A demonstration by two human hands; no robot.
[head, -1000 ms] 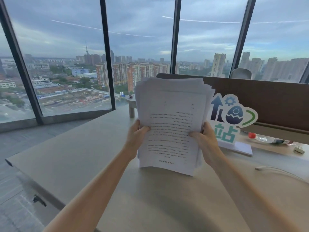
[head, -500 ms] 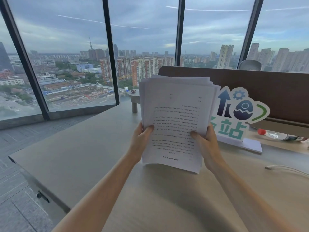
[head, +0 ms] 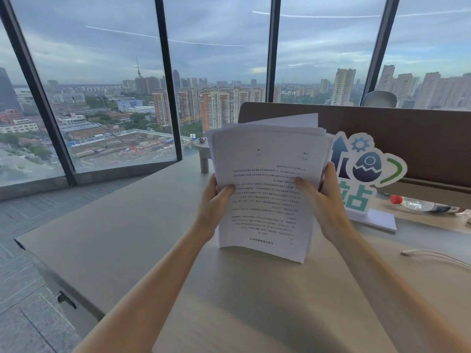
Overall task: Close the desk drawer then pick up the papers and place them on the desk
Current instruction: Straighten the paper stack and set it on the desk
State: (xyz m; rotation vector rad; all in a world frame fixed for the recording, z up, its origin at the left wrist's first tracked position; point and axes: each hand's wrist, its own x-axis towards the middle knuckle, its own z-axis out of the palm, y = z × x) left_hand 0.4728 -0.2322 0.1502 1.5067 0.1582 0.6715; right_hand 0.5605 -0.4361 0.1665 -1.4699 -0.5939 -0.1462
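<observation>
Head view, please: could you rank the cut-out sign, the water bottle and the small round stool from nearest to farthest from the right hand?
From the right hand, which grips the papers' right edge:
1. Cut-out sign, just behind and to its right.
2. Water bottle, lying farther right along the desk.
3. Small round stool, beyond the papers, to the left.
</observation>
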